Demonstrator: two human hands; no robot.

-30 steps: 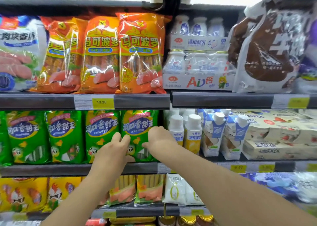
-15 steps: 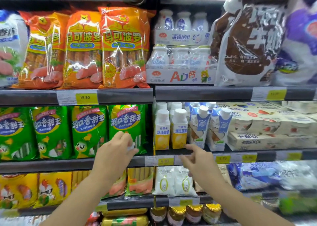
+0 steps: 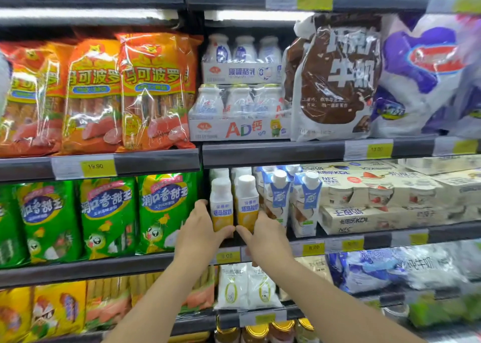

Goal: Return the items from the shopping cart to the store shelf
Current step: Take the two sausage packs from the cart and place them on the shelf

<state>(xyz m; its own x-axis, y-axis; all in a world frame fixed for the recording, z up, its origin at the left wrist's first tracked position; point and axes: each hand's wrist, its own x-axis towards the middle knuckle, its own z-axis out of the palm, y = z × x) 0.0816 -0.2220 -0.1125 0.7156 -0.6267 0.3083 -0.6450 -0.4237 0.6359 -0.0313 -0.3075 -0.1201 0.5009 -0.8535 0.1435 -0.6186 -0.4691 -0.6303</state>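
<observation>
**Bottles at the shelf front, cart out of sight**

Nearest, the left hand [image 3: 199,234] curls round the base of the left bottle [image 3: 221,207], thumb across its front. The right hand [image 3: 264,234] grips the right bottle [image 3: 246,203] just beside it. Both bottles stand upright on the shelf [image 3: 390,234], touching, with blue cartons [image 3: 279,197] right of them and more bottles behind. They look placed and merely being straightened. What remains cannot be judged, since no cart shows.

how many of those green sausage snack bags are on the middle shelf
4: one green plastic bag cut off at the left edge, then three side by side. More may sit behind.
</observation>
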